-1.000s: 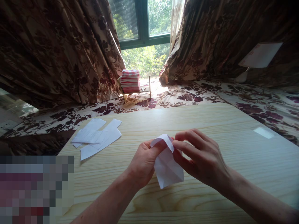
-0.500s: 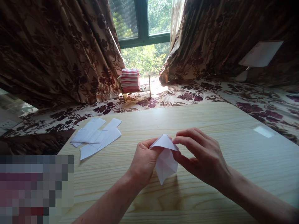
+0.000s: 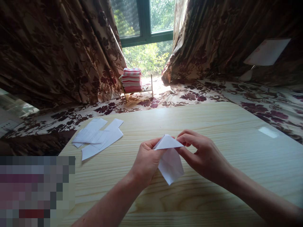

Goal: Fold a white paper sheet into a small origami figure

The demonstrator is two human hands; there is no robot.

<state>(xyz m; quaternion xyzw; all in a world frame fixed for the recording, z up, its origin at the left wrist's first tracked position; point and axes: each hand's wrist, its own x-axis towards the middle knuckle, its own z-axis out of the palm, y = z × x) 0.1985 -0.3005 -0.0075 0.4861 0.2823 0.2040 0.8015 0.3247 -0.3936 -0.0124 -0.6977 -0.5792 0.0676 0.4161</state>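
Observation:
A folded piece of white paper [image 3: 170, 165] is held above the wooden table, its pointed lower end hanging down and a triangular flap lying across its top. My left hand [image 3: 147, 160] is closed on the paper's left side, the thumb under the flap and the fingers mostly hidden behind. At the flap's right corner, my right hand [image 3: 201, 151] pinches the paper between thumb and curled fingers.
Several loose white paper pieces [image 3: 101, 135] overlap on the table [image 3: 213, 195] at the left. Beyond the far edge, folded red-and-white cloths [image 3: 131, 79] sit on a small rack by the window. A lamp [image 3: 267, 52] stands at the back right. A pixelated patch covers the lower left.
My right fingers have curled in and now pinch the flap's corner. The flap looks flatter and straighter along its lower edge, and the hanging point has swung slightly right.

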